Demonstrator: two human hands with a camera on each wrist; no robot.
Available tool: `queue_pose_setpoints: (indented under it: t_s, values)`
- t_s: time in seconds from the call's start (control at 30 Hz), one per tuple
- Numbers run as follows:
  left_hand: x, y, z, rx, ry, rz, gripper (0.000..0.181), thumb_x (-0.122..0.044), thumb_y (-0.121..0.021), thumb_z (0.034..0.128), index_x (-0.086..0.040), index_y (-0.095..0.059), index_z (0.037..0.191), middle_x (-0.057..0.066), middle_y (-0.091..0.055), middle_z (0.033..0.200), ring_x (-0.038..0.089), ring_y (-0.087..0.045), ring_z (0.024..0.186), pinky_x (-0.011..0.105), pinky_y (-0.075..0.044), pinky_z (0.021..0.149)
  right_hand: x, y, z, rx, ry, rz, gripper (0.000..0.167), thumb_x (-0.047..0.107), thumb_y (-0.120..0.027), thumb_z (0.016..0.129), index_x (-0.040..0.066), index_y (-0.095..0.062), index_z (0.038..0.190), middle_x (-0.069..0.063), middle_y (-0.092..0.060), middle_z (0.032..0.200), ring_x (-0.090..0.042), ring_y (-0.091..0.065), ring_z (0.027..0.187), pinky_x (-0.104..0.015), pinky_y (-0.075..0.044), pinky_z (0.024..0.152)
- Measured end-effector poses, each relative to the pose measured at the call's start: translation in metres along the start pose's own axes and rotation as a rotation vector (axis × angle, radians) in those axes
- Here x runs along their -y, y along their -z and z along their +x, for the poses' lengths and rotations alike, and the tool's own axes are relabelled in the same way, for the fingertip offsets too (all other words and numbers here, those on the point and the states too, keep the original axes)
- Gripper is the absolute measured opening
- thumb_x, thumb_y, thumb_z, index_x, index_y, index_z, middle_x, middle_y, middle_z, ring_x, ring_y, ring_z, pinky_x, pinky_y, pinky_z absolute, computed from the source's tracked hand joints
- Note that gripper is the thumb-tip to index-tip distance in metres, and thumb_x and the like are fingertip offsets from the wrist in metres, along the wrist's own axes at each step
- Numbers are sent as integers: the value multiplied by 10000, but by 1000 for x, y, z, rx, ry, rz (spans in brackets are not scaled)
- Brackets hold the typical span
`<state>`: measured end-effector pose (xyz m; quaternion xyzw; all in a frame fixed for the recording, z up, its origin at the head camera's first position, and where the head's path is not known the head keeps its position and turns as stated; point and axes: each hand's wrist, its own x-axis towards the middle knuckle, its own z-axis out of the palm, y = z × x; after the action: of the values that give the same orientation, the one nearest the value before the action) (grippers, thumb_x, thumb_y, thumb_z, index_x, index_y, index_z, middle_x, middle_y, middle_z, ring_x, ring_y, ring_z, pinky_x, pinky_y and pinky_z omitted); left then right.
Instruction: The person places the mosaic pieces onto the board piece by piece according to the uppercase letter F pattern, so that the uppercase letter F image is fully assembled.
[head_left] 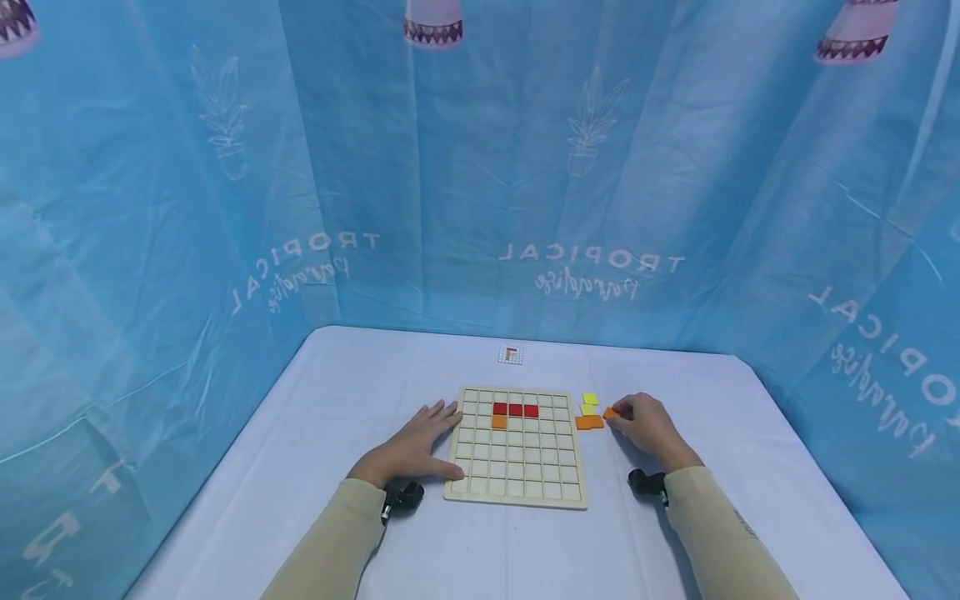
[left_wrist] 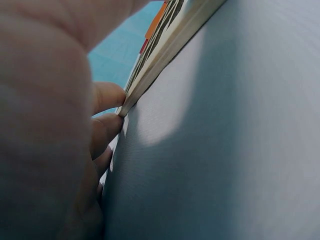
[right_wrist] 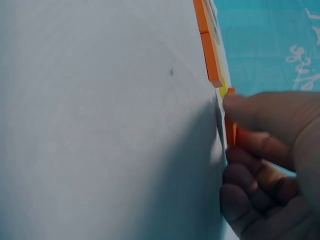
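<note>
A light wooden grid board (head_left: 525, 503) lies flat on the white table. Three red tiles (head_left: 516, 410) sit in a row in its upper part, with one orange tile (head_left: 499, 422) in the cell below the leftmost. My left hand (head_left: 412, 444) rests at the board's left edge, fingers spread and touching it; in the left wrist view its fingertips meet the board's side (left_wrist: 165, 59). Between thumb and fingers, my right hand (head_left: 651, 429) pinches an orange tile (right_wrist: 230, 127) to the right of the board. Two more orange tiles (head_left: 589, 422) lie just left of that hand.
Yellow tiles (head_left: 590, 399) lie behind the loose orange ones, by the board's right edge. Beyond the board is a small card (head_left: 511, 355) with a coloured grid pattern. Blue printed curtains (head_left: 495, 167) hang around the table (head_left: 375, 358).
</note>
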<state>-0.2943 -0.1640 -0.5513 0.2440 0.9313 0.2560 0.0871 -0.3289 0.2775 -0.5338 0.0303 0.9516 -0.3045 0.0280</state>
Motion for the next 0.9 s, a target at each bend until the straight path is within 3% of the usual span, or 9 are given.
queue_pose_setpoints:
  t_s: [0.33, 0.63, 0.9]
  values:
    - [0, -1, 1, -3, 0, -2, 1188, -766, -790, 745, -160, -347, 1666, 2, -194, 1739, 275, -47, 1600, 541, -78, 1262, 13, 0, -12, -16, 121, 105, 310, 212, -838, 930, 41, -730, 1166, -94, -684, 1100, -287, -615, 988, -460, -575, 919]
    - [0, 0, -1, -3, 14, -6, 1185, -760, -798, 747, -163, -348, 1667, -2, -195, 1739, 279, -48, 1599, 553, -85, 1260, 47, -16, -12, -24, 278, 152, 229, 204, -851, 913, 86, -770, 1092, -26, -674, 1033, -234, -591, 908, -369, -548, 758]
    - [-3, 2, 0, -3, -15, -15, 1176, -724, -811, 763, -107, -357, 1655, 48, -224, 1731, 286, -73, 1598, 520, -73, 1268, 79, -33, -15, 40, 452, 162, 176, 170, -841, 933, 102, -793, 1088, 14, -679, 1037, -189, -597, 909, -375, -549, 773]
